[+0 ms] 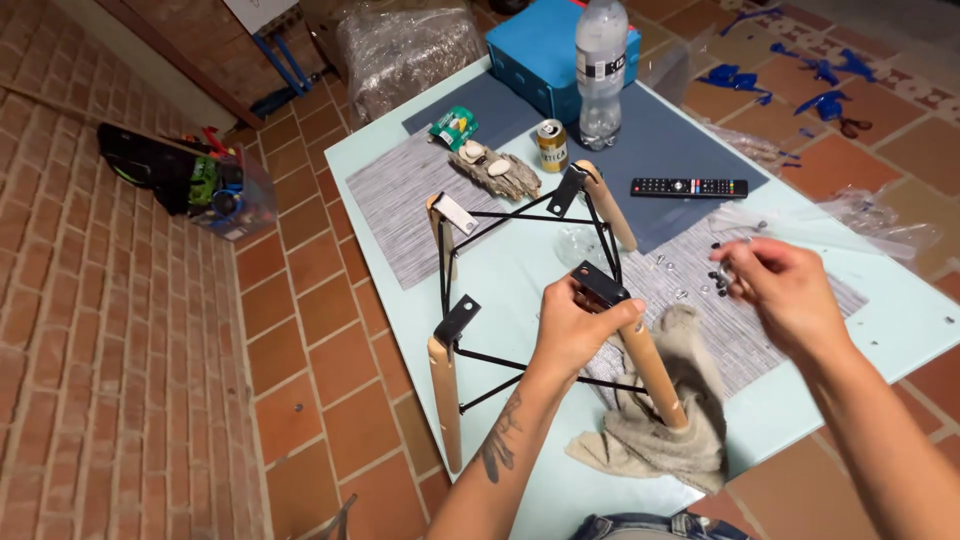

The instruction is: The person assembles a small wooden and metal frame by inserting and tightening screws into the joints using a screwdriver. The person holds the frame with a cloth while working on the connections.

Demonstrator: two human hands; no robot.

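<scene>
Left hand: the left hand [578, 325] is wrapped around the top of one wooden leg [655, 372] of the chair base [520, 290], thumb and fingers closed just under its black mounting bracket [598, 283]; the grip looks meant to keep the frame steady.
Right hand: the right hand [785, 290] hovers above the desk [520, 275] to the right of the frame, fingers pinched narrowly around small dark hardware [722, 275], probably screws; exactly what it is stays too small to tell.
Chair base: it stands on the desk with its four wooden legs splayed and tied together by black wire rods, brackets facing up so the mounting holes are reachable.
Cloth: a beige cloth [660, 430] lies bunched under the nearest leg, seemingly as padding between the leg and the desk surface.
Loose hardware: small screws and washers [672, 268] lie scattered on the grey woven placemat [745, 320], just beside the right hand and within easy reach.
Farther back: a remote control [689, 187], a drinks can [551, 146], a clear plastic bottle [601, 70] and a blue box [540, 50] sit well apart from the hands, on or beside the dark blue mat.
Floor: terracotta tiles carry blue scraps [790, 75] at the upper right.
</scene>
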